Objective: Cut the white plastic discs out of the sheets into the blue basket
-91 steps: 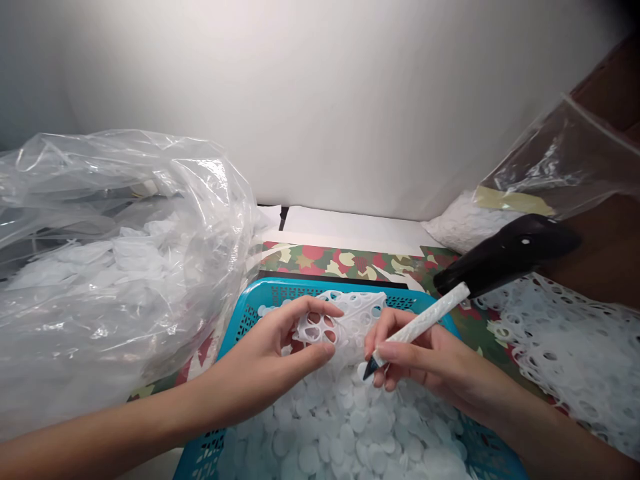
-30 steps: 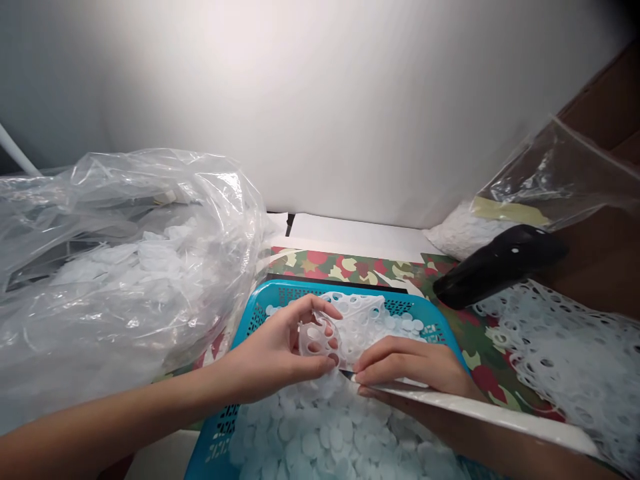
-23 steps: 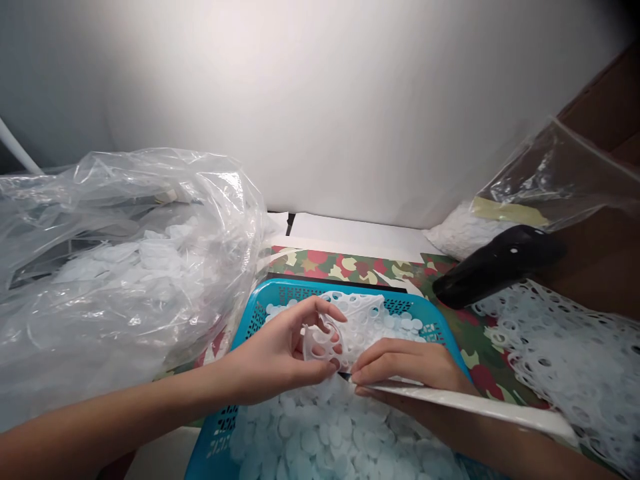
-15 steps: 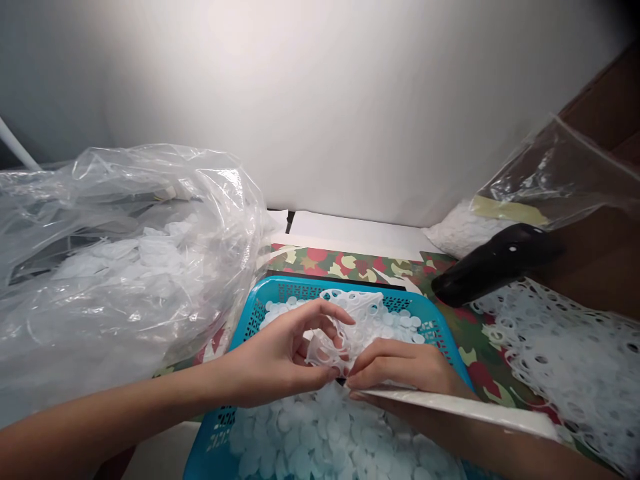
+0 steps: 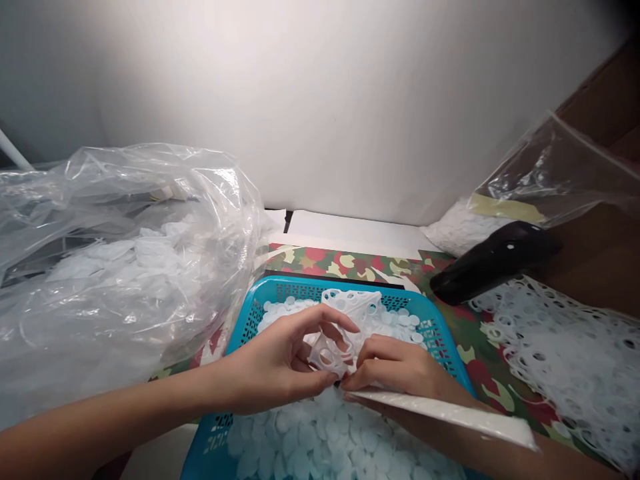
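Left hand [image 5: 283, 363]: thumb pinching web [image 5: 317, 361], index arched, short of basket's [image 5: 197, 447] far edge. Right hand [image 5: 403, 367] pinching tool [image 5: 460, 412] low. Best: web taut, tip clear of thumb.

Finding open air high above the blue basket [image 5: 423, 303], in front of the pale wall [image 5: 310, 100]. Meeting a bulky clear bag [image 5: 135, 287] at left, standing taller than the basket and crowding that side. Seeing the middle blocked by left hand [image 5: 280, 363] and right hand [image 5: 400, 363], close together, with lacy white sheet [image 5: 327, 360] between. Watching a white-handled tool [image 5: 440, 408] jutting out rightward from right hand. Meeting a black object [image 5: 493, 263] past the far right corner, perforated heap [image 5: 580, 373] just beside it, clear sack [image 5: 545, 173] behind. Having a narrow strip of patterned surface [image 5: 493, 380] between basket and heap, plus a low gap over white paper [image 5: 350, 227], between bag and sack.
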Action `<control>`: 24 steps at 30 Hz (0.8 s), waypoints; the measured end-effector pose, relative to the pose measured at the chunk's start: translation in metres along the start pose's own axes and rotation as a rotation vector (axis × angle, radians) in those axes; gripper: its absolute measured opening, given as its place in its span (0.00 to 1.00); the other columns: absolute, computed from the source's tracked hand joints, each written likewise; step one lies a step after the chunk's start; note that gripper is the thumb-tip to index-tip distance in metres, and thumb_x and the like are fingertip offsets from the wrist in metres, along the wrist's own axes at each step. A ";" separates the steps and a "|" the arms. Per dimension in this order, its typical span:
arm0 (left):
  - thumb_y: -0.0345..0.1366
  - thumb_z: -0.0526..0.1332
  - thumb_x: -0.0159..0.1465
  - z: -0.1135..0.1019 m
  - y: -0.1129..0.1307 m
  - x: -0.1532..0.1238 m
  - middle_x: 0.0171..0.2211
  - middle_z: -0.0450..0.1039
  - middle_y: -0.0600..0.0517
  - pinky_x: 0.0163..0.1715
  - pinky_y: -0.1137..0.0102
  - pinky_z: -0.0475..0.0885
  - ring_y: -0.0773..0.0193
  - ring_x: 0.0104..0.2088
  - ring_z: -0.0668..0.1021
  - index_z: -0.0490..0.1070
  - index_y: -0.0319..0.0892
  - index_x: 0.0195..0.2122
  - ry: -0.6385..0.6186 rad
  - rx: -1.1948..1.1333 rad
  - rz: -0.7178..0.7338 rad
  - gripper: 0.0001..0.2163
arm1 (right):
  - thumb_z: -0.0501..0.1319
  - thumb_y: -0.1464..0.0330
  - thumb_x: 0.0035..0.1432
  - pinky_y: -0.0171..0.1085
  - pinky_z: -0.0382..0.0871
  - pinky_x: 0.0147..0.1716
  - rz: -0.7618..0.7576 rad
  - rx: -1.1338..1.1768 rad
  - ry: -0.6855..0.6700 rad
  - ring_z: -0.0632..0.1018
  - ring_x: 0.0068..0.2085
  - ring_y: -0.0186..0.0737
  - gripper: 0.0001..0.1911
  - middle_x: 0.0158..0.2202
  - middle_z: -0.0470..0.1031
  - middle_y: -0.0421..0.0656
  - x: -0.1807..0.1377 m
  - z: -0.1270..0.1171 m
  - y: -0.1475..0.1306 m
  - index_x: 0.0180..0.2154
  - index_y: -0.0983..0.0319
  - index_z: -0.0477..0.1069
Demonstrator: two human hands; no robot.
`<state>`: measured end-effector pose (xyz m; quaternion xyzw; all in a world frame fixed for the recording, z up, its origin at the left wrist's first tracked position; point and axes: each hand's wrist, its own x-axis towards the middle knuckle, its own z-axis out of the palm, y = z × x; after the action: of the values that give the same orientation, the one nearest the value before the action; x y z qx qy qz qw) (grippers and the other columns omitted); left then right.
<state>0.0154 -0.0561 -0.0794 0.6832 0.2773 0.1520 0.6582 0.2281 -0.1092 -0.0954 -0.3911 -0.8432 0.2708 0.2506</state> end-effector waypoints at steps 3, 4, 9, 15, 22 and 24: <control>0.28 0.58 0.62 0.000 0.001 0.001 0.42 0.65 0.53 0.26 0.76 0.66 0.70 0.33 0.71 0.61 0.47 0.48 -0.004 -0.010 0.007 0.14 | 0.62 0.68 0.59 0.30 0.67 0.33 0.004 0.050 -0.003 0.75 0.34 0.33 0.04 0.33 0.75 0.41 -0.001 -0.002 -0.002 0.34 0.61 0.75; 0.28 0.59 0.62 0.000 0.001 0.001 0.42 0.65 0.53 0.27 0.76 0.67 0.69 0.34 0.71 0.62 0.47 0.48 0.008 0.001 0.005 0.14 | 0.61 0.68 0.60 0.30 0.67 0.34 0.017 0.089 0.000 0.75 0.35 0.32 0.04 0.33 0.74 0.41 -0.001 -0.004 -0.003 0.35 0.61 0.74; 0.29 0.57 0.63 -0.001 0.003 0.001 0.39 0.67 0.54 0.32 0.72 0.68 0.66 0.37 0.73 0.60 0.46 0.47 0.065 0.037 0.007 0.12 | 0.58 0.70 0.62 0.31 0.67 0.39 0.142 0.272 0.008 0.74 0.38 0.32 0.02 0.36 0.73 0.40 -0.001 -0.012 -0.011 0.36 0.60 0.69; 0.31 0.60 0.61 -0.002 0.002 0.000 0.40 0.66 0.53 0.31 0.71 0.68 0.65 0.35 0.73 0.59 0.46 0.48 0.053 0.045 -0.016 0.15 | 0.58 0.69 0.63 0.32 0.66 0.39 0.170 0.252 -0.026 0.74 0.38 0.32 0.02 0.37 0.73 0.38 -0.001 -0.015 -0.011 0.36 0.60 0.69; 0.29 0.61 0.59 0.000 -0.002 0.001 0.41 0.65 0.53 0.28 0.74 0.66 0.67 0.34 0.73 0.58 0.47 0.48 0.030 -0.046 -0.018 0.18 | 0.59 0.68 0.62 0.31 0.67 0.36 0.191 0.248 -0.059 0.75 0.35 0.32 0.04 0.34 0.75 0.39 0.000 -0.014 -0.011 0.35 0.60 0.71; 0.28 0.61 0.59 0.001 -0.001 0.001 0.43 0.64 0.52 0.27 0.74 0.65 0.68 0.34 0.72 0.59 0.46 0.48 0.033 -0.048 -0.006 0.17 | 0.60 0.68 0.61 0.31 0.68 0.36 0.171 0.273 -0.057 0.76 0.35 0.32 0.04 0.34 0.75 0.40 0.000 -0.014 -0.010 0.35 0.60 0.72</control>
<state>0.0164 -0.0561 -0.0810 0.6639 0.2865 0.1676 0.6701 0.2317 -0.1115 -0.0790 -0.4161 -0.7689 0.4140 0.2535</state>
